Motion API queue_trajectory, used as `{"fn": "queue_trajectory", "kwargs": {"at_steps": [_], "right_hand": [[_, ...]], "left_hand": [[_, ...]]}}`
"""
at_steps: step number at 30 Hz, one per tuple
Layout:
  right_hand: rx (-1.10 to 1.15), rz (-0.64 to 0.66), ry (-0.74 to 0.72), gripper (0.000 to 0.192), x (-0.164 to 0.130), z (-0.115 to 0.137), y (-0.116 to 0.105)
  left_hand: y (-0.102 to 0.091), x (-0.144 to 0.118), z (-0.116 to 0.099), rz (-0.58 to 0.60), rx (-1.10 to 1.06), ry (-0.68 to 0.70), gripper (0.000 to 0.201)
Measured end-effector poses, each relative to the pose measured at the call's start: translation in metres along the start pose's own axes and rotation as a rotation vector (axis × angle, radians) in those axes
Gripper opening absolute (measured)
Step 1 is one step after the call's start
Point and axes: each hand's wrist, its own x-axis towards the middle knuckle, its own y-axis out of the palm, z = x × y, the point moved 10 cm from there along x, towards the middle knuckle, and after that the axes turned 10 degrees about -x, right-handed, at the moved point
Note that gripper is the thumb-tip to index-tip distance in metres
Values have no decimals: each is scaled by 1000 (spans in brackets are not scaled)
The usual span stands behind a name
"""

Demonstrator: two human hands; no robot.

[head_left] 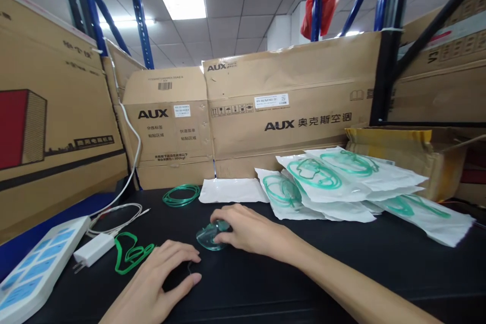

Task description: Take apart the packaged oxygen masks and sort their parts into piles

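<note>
My right hand [243,228] has its thumb and fingers closed on a clear green oxygen mask [208,237], which rests low over the black tabletop. The fingers cover part of the mask. Nearer to me, my left hand [163,278] is open, thumb and fingers apart, with a small dark thin piece [190,266] showing by its fingertips; I cannot tell if they touch. Left of that hand lies a loose green elastic strap [131,253]. Behind the mask are a coil of green tubing [181,196] and a flat white packet [233,191].
At the right are piled white-and-clear packets [322,182] with green tubing inside. A power strip [45,263], a white plug adapter [94,249] and a cable [125,207] lie at the left. Cardboard boxes [288,81] wall the back, beside an opened carton [444,162].
</note>
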Motion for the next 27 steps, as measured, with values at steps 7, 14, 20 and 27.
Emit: {"fn": "queue_trajectory", "kwargs": {"at_steps": [7,14,20,27], "right_hand": [[-171,8,-78,21,62,13,18],[-259,-46,-66,25,82,7,28],[-249,-92,-53,37,69,10,15],[-123,-141,-34,40,-4,3,-21]], "left_hand": [[0,-5,11,-72,8,0,24],[-3,-5,12,-75,-3,-82,28],[-6,-5,11,-100,-2,-84,31],[-5,-6,22,-139,8,-47,30]]}}
